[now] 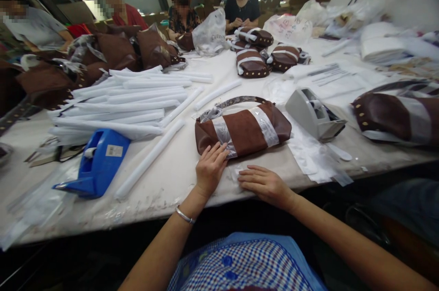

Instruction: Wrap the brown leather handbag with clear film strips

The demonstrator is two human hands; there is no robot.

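Note:
A brown handbag (245,131) lies on its side in front of me, with two bands of clear wrap (263,126) around its body and its strap (236,101) along the far side. My left hand (211,167) rests with its fingers stretched over the wrap at the bag's near left edge. On the table just below the bag, my right hand (265,184) lies flat, fingers out, beside a small piece of clear plastic (237,174). It grips nothing that I can see.
A blue tape dispenser (103,163) stands left, a grey tape dispenser (313,115) right of the bag. White paper rolls (126,103) are heaped at left. More brown bags (252,62) sit farther back and at the right. Several people sit across the table (151,199).

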